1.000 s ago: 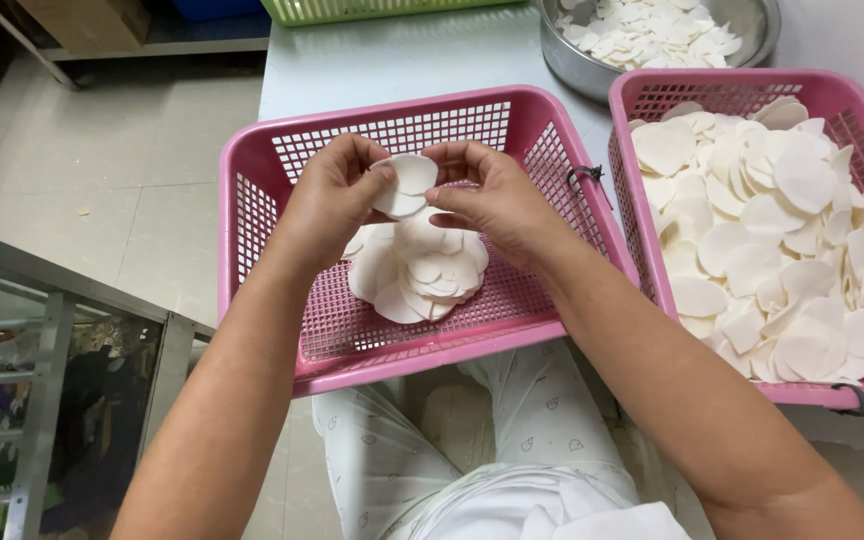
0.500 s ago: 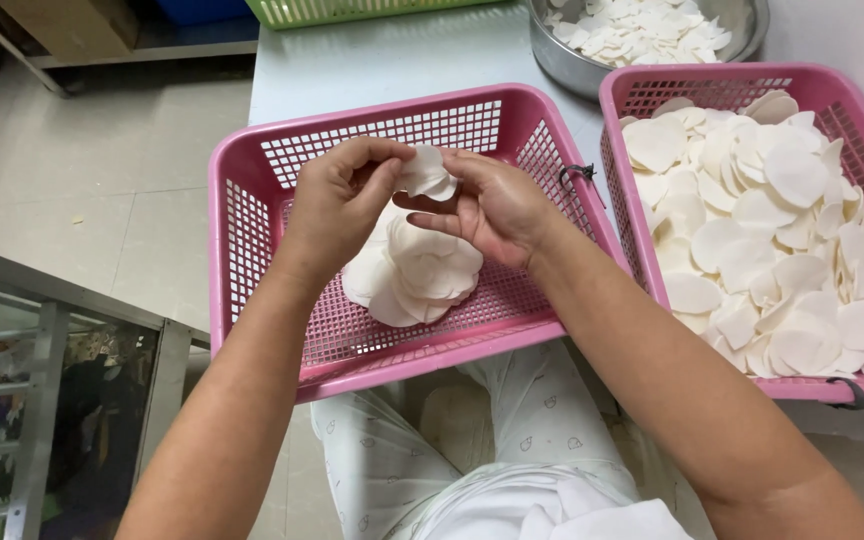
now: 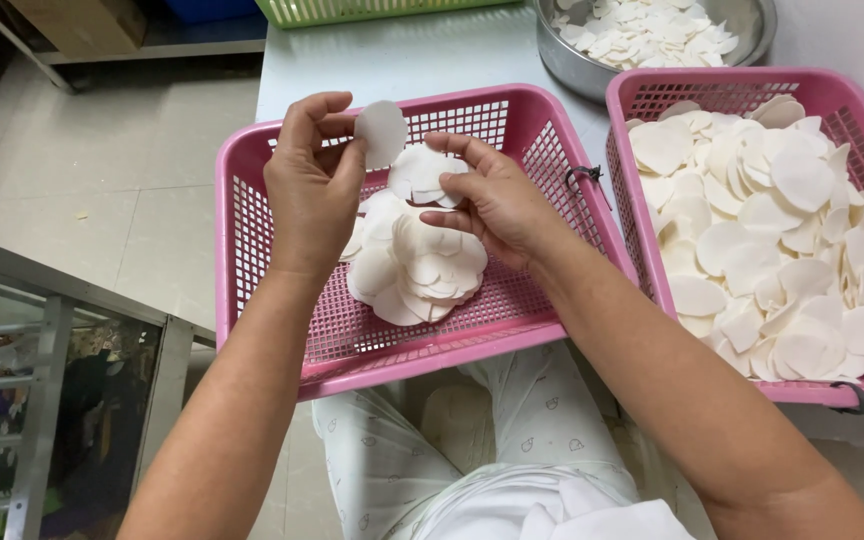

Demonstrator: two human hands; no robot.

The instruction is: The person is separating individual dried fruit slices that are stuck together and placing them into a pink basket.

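Fingers of left hand (image 3: pixel 314 185) pinch one white disc (image 3: pixel 380 132); right hand (image 3: pixel 492 195) pinches a stack (image 3: pixel 424 175) above pink basket (image 3: pixel 272 290).

Second pink basket (image 3: pixel 842 95) at right, heaped with white round wafers (image 3: pixel 772 230), black clip (image 3: pixel 850 398) on near rim. Steel bowl (image 3: pixel 592 70) behind it, holding smaller white pieces (image 3: pixel 652 22). Green basket (image 3: pixel 352 10) at far table edge. Pale blue tabletop (image 3: pixel 402 55). Tiled floor (image 3: pixel 82 190) at left; metal frame (image 3: pixel 42 330) lower left.
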